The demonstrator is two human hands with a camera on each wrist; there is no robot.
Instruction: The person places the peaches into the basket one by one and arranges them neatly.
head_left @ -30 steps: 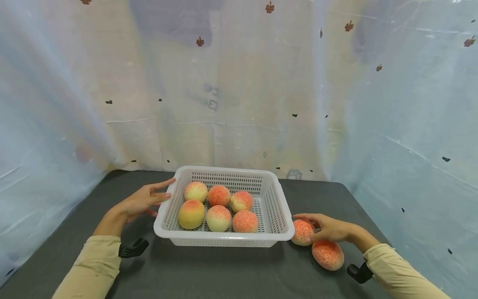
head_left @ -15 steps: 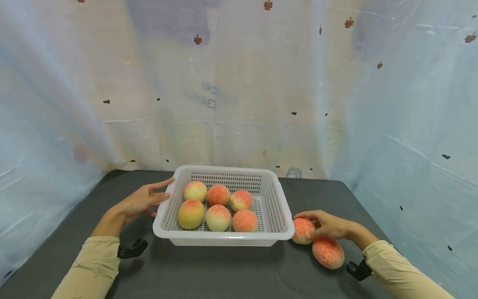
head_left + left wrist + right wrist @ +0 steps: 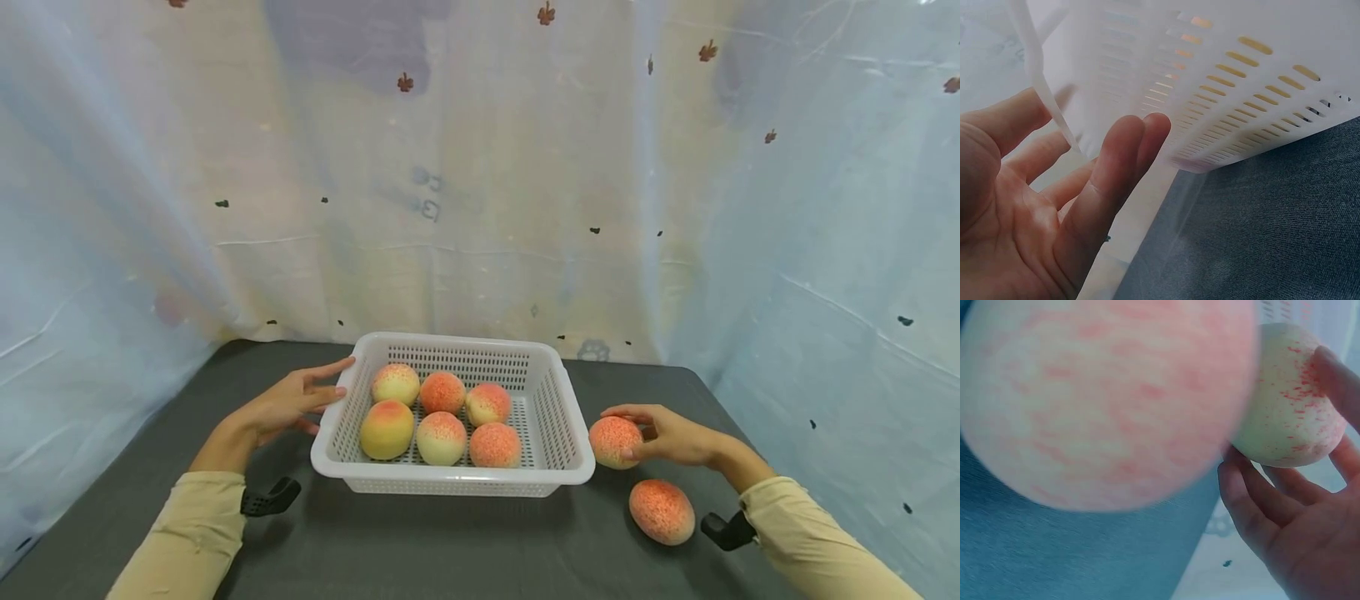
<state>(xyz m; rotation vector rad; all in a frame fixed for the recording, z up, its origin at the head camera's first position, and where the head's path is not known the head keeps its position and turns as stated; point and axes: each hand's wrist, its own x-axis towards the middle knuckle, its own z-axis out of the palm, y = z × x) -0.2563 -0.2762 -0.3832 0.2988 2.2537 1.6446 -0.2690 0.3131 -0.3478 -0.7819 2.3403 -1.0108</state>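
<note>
A white perforated basket holds several peaches, such as a yellow-and-red one and a speckled orange one. My left hand touches the basket's left rim with spread, fairly straight fingers; the left wrist view shows its fingers beside the slotted outer wall. My right hand holds a peach between thumb and fingers, just outside the basket's right edge; its pale, red-flecked side faces the right wrist view. Below that hand, another peach lies on the dark tabletop.
The basket's right end has a bare slotted floor. A pale patterned curtain hangs behind and at both sides of the table. In the right wrist view, the loose peach fills the near left. Black straps sit at both wrists.
My right hand has lifted its peach up and slightly right, away from the loose peach, which stays on the table. My left hand and the basket stay in place.
</note>
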